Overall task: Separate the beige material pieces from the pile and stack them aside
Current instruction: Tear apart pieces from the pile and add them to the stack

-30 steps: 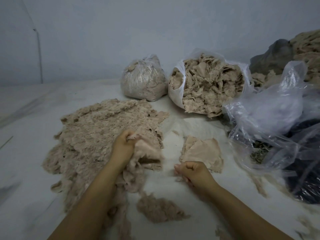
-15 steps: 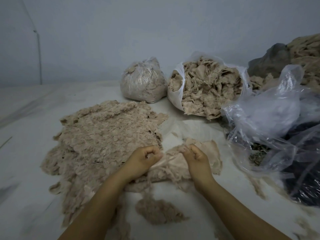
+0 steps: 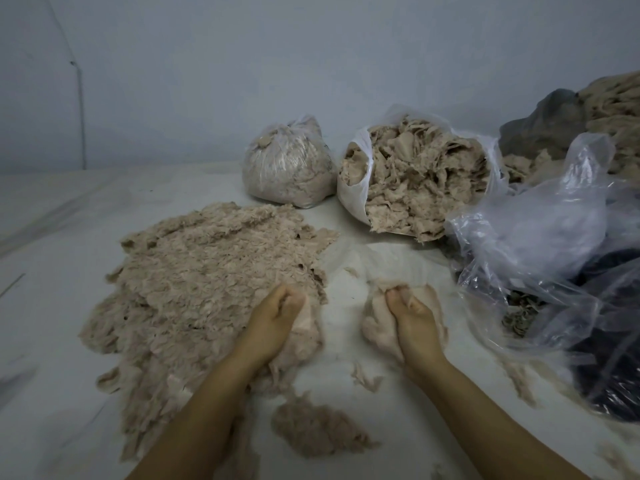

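Note:
A broad flat pile of fluffy beige material (image 3: 201,282) covers the white surface on the left. My left hand (image 3: 273,317) grips a beige clump at the pile's right edge. My right hand (image 3: 410,313) grips a smoother beige piece (image 3: 375,332) on the small stack to the right, apart from the pile. A small loose tuft (image 3: 318,429) lies between my forearms, and a scrap (image 3: 363,377) sits near my right wrist.
A tied clear bag of beige fluff (image 3: 287,164) and an open white bag full of beige pieces (image 3: 419,181) stand at the back. Crumpled clear plastic bags (image 3: 540,244) and dark material (image 3: 609,344) crowd the right side. A grey wall rises behind.
My hands held one piece together half a second ago. They have pulled apart, the left back to the pile's edge, the right onto the small stack with a separated piece.

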